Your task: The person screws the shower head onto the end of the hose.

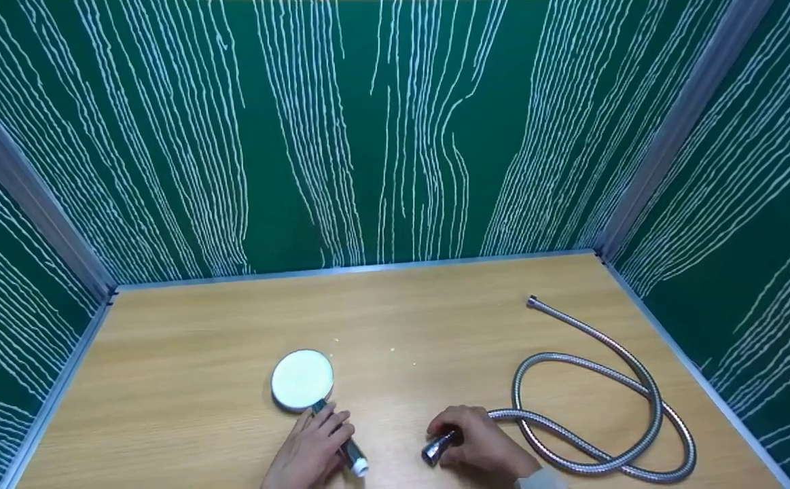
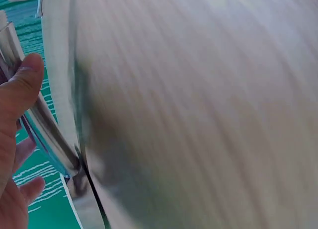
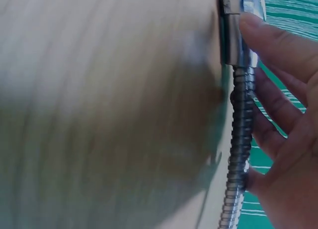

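And here, low on the wood-grained tabletop [image 1: 184, 380], the left hand [image 1: 310, 448] has its fingers curled round the dark, shiny handle of the round, white-faced shower head [image 1: 303, 379], long axis slanting down-right to its white end [image 1: 361, 467]. Across a bare gap, the right hand [image 1: 481, 443] pinches the chrome cone-shaped connector [image 1: 437, 449] of the ribbed silver metal hose [image 1: 658, 407], mouth angled down-left, nearly level with that white end!

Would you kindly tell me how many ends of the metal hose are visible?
2 ends of the hose: the wide end in the right hand, partly covered, and the narrow end on the table, toward the far right corner.
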`<state>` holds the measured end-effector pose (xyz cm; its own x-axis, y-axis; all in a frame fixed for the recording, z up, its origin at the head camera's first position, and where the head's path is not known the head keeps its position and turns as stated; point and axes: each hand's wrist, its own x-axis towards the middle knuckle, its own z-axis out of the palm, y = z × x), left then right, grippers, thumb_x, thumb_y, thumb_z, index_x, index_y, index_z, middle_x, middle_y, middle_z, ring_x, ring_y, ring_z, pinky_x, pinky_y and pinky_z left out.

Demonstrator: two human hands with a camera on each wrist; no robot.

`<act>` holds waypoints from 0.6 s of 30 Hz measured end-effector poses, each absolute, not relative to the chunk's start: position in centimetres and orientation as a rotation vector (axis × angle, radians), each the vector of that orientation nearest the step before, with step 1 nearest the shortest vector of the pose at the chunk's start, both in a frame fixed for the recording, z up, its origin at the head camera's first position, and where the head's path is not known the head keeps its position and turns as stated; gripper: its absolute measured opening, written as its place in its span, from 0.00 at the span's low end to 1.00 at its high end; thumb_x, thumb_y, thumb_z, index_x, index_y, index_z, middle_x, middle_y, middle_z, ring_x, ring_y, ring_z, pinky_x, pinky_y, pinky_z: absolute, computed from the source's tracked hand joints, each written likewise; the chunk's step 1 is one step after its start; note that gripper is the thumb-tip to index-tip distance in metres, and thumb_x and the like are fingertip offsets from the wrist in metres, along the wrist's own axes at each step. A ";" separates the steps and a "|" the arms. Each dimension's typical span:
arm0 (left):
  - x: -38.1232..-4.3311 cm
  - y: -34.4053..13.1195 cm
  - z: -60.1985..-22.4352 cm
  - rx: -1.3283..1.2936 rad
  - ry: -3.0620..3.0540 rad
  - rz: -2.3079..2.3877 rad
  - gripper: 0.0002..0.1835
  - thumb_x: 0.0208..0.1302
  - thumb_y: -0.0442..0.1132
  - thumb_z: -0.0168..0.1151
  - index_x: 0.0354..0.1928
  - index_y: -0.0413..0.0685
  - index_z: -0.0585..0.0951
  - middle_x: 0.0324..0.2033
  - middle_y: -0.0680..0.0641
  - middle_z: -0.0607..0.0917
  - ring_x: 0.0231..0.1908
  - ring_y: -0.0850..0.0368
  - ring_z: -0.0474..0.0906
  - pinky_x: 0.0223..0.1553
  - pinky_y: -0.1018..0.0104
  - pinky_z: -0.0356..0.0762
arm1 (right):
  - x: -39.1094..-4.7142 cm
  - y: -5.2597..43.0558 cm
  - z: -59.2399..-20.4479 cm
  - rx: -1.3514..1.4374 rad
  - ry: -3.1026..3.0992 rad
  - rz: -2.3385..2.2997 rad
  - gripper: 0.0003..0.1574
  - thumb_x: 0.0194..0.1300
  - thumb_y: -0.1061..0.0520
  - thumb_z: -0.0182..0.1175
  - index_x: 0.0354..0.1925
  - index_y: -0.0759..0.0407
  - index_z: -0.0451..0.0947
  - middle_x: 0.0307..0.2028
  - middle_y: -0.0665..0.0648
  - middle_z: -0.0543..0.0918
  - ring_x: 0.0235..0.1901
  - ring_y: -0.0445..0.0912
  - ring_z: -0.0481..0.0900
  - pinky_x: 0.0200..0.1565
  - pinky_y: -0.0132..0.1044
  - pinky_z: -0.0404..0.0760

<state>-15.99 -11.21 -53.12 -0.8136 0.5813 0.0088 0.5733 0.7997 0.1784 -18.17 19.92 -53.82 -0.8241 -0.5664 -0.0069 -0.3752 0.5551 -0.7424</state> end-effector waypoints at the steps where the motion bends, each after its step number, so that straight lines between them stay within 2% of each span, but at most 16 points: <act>1: -16.0 -11.2 -53.2 0.941 2.940 0.276 0.18 0.58 0.40 0.63 0.51 0.57 0.76 0.55 0.49 0.78 0.62 0.42 0.70 0.58 0.41 0.66 | -18.1 19.9 -53.9 -0.801 2.573 -1.102 0.20 0.44 0.59 0.73 0.40 0.50 0.82 0.37 0.44 0.84 0.38 0.35 0.76 0.44 0.31 0.71; 4: -15.8 -11.3 -53.4 0.981 2.984 0.311 0.18 0.57 0.40 0.64 0.50 0.55 0.76 0.49 0.49 0.79 0.59 0.43 0.73 0.57 0.44 0.69 | -18.0 19.7 -53.9 -0.813 2.629 -1.029 0.19 0.43 0.58 0.73 0.38 0.47 0.83 0.36 0.41 0.83 0.38 0.34 0.75 0.43 0.32 0.69; 10: -15.5 -11.3 -53.3 1.106 3.141 0.358 0.16 0.54 0.41 0.67 0.45 0.52 0.77 0.40 0.51 0.80 0.46 0.51 0.76 0.48 0.54 0.75 | -17.6 19.5 -54.0 -0.810 2.670 -0.987 0.14 0.45 0.58 0.72 0.34 0.44 0.84 0.33 0.38 0.82 0.36 0.32 0.74 0.44 0.37 0.65; 14: -15.3 -11.1 -53.3 1.105 3.191 0.423 0.16 0.55 0.40 0.65 0.46 0.50 0.76 0.40 0.52 0.78 0.44 0.53 0.74 0.50 0.52 0.74 | -17.5 19.4 -54.0 -0.809 2.667 -0.977 0.12 0.47 0.56 0.71 0.34 0.44 0.83 0.33 0.38 0.82 0.36 0.33 0.74 0.44 0.36 0.65; 18: -15.3 -10.7 -53.4 1.248 3.345 0.534 0.16 0.52 0.42 0.65 0.42 0.46 0.75 0.35 0.52 0.77 0.40 0.56 0.75 0.48 0.52 0.75 | -17.4 19.3 -53.5 -0.787 2.649 -0.966 0.10 0.51 0.55 0.69 0.35 0.45 0.82 0.34 0.38 0.82 0.36 0.32 0.73 0.44 0.36 0.64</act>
<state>-15.26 -10.71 -53.44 -0.6663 0.5394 0.5149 0.6729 0.7325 0.1033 -17.43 19.28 -53.52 -0.8343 -0.5510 -0.0168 -0.4108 0.6418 -0.6475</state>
